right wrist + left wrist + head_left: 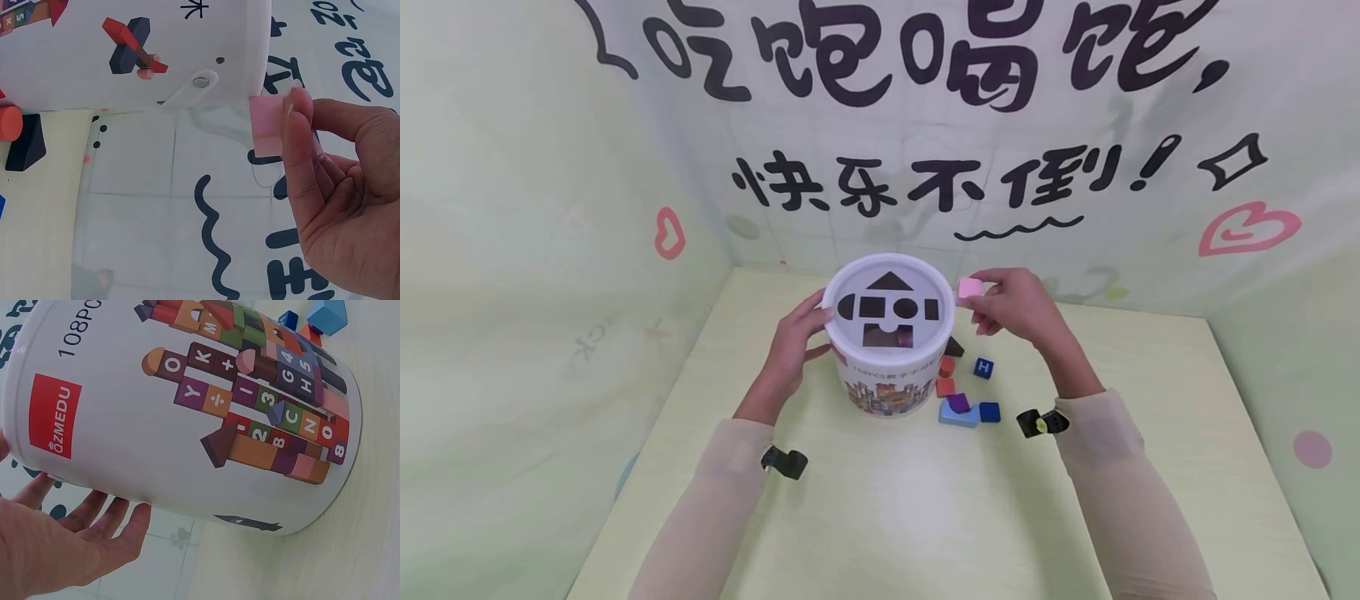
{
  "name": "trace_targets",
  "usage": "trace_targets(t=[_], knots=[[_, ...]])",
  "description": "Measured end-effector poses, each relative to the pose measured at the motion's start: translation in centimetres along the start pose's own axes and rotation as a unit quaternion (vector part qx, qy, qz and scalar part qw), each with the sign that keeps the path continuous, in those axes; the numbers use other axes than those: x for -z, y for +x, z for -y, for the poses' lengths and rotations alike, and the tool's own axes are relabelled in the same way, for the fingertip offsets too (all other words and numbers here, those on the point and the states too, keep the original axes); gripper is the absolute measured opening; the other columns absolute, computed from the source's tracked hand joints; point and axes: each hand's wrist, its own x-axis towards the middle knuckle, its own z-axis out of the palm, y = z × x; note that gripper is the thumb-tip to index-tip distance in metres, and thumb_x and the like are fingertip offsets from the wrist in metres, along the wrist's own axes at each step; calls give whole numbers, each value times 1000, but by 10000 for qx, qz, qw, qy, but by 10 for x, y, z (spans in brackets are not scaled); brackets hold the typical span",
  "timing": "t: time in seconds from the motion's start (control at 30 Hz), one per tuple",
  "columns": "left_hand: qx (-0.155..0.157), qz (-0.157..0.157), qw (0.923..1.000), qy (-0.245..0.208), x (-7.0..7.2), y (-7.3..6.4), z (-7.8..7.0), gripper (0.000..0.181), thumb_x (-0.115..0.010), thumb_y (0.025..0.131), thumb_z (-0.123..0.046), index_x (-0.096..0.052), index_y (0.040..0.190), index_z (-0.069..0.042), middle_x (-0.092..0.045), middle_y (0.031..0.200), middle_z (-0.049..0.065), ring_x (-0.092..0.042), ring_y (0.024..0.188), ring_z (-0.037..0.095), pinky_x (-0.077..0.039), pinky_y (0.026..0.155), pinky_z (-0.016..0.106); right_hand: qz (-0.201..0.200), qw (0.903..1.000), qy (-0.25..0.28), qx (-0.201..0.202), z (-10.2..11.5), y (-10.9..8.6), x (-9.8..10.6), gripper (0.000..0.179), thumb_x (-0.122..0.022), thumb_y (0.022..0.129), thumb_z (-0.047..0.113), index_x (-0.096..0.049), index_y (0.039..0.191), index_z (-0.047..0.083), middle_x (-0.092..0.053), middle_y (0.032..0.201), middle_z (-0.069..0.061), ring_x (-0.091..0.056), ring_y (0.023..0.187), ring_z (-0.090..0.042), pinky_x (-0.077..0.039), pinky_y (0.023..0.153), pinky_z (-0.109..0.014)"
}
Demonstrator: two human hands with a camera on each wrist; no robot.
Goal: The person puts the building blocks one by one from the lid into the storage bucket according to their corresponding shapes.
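Pinching a pink block (970, 289) in the right hand (1011, 302), at 2 o'clock from a white bucket (891, 359). Touching its 9 o'clock side with a wide-fingered left hand (787, 351).

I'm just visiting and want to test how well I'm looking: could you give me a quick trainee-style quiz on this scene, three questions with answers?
1. Multiple choice: which hand holds the pink block?
a) the left
b) the right
c) neither
2. True or false: the white bucket is lying on its side.
3. Fill the gap: one dark blue block shows the letter ___.

Key
1. b: the right hand pinches it; the left hand touches the white bucket.
2. False: it stands upright on the table.
3. H
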Motion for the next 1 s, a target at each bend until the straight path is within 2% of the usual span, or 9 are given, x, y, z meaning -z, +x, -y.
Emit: trace_targets(t=[0.23, 0.43, 1.0], knots=[[2, 28, 10000, 15, 0, 1, 0, 52, -55, 96, -32, -46, 146, -23, -51, 143, 9, -50, 128, 30, -45, 101, 57, -67, 10000, 66, 34, 4, -2, 2, 49, -72, 88, 21, -58, 131, 1, -68, 76, -14, -69, 65, -27, -61, 62, -34], [-9, 41, 10000, 16, 0, 1, 0, 52, -54, 96, -32, -46, 147, -23, -49, 145, 10, -50, 129, 30, -45, 101, 58, 79, 9998, 168, 93, 11, -2, -6, 42, -70, 90, 19, -60, 128, 2, -68, 78, -18, -68, 62, -24, -61, 64, -35], [58, -15, 10000, 22, -1, 1, -1, 51, -55, 96, -31, -46, 146, -23, -52, 142, 10, -50, 127, 30, -45, 101, 57, 246, 9988, 303, 308, 23, 9, -28, 43, -74, 87, 21, -62, 125, 4, -67, 72, -13, -65, 58, -21, -60, 61, -34]])
